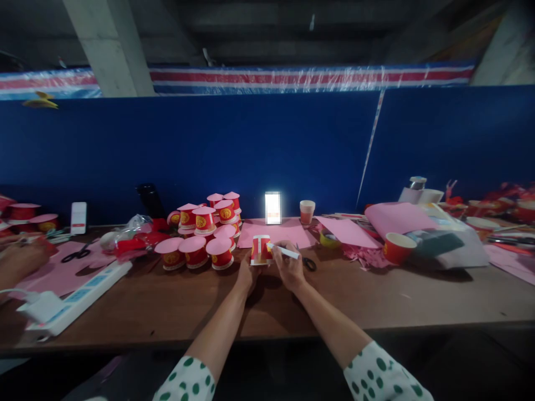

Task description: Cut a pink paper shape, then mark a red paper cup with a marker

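Observation:
My left hand is closed round the lower left side of a red paper cup with gold print and a white band across its front. In my right hand is a slim white pen, its tip pointing left at the cup's right side; whether it touches cannot be made out. Black-handled scissors lie just right of that hand. Behind the cup, pink paper is spread on the table, and a lit phone stands upright on it.
Left of my hands, several red cups with pink paper discs are stacked. A white power strip lies at the left, near another person's hand. A paper cup, pink scraps and a tilted red cup are to the right.

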`<control>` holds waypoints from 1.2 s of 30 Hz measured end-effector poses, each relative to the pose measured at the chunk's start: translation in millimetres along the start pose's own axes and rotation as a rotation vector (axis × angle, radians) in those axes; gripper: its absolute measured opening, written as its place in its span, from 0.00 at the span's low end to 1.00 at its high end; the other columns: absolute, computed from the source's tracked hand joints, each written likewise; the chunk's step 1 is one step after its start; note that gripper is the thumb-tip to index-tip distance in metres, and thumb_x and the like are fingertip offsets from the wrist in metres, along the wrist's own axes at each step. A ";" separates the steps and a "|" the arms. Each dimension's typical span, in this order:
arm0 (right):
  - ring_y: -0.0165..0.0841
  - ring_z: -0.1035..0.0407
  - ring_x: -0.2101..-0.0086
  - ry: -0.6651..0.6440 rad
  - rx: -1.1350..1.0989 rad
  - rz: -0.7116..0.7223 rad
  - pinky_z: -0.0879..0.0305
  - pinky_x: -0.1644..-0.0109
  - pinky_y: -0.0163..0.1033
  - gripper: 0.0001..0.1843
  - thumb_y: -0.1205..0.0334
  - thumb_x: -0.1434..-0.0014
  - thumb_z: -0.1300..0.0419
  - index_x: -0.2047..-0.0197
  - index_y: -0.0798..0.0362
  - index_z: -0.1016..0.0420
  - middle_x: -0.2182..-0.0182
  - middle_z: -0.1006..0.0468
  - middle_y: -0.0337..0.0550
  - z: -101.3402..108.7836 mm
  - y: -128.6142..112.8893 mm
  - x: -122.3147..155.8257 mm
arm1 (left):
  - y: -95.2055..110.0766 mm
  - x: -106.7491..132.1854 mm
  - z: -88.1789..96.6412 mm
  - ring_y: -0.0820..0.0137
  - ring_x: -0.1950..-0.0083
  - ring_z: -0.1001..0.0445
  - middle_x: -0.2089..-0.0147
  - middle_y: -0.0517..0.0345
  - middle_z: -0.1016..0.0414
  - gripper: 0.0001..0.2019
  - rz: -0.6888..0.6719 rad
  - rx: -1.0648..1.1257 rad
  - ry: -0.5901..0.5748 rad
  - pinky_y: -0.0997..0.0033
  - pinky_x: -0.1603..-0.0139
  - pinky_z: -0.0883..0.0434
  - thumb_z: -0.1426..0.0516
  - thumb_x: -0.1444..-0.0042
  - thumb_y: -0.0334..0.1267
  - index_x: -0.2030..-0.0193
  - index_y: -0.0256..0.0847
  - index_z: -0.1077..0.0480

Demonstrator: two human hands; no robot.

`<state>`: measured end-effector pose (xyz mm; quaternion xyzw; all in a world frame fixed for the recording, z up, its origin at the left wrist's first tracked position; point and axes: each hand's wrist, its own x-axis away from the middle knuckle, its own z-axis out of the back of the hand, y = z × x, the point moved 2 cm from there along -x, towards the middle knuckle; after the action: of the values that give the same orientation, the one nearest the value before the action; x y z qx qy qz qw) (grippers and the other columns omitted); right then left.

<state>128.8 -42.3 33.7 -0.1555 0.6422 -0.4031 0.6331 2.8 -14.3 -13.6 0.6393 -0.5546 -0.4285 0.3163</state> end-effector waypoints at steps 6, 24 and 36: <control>0.30 0.33 0.74 0.002 0.001 -0.005 0.36 0.71 0.33 0.08 0.60 0.43 0.47 0.68 0.54 0.31 0.73 0.26 0.40 -0.5 0.4 0.4 | 1.0 0.6 -0.2 0.71 0.73 0.28 0.72 0.56 0.26 0.19 -0.012 -0.005 -0.008 0.70 0.70 0.31 0.38 0.58 0.41 0.59 0.36 0.30; 0.29 0.34 0.76 0.002 -0.013 0.000 0.36 0.72 0.33 0.08 0.60 0.43 0.47 0.67 0.53 0.30 0.75 0.27 0.39 -1.2 -2.3 0.8 | -1.6 -1.0 1.2 0.69 0.72 0.27 0.70 0.56 0.25 0.20 0.005 0.015 0.048 0.69 0.69 0.30 0.36 0.62 0.43 0.60 0.38 0.30; 0.30 0.33 0.74 0.021 -0.014 0.002 0.36 0.71 0.33 0.09 0.59 0.43 0.47 0.65 0.54 0.29 0.73 0.26 0.40 -2.0 0.3 1.1 | -4.0 -1.6 1.9 0.71 0.74 0.28 0.71 0.57 0.25 0.19 -0.009 -0.020 0.047 0.70 0.69 0.31 0.37 0.61 0.40 0.60 0.38 0.30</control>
<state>126.9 -42.2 32.5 -0.1552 0.6518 -0.3995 0.6256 2.8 -11.9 -17.7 0.6485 -0.5399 -0.4202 0.3336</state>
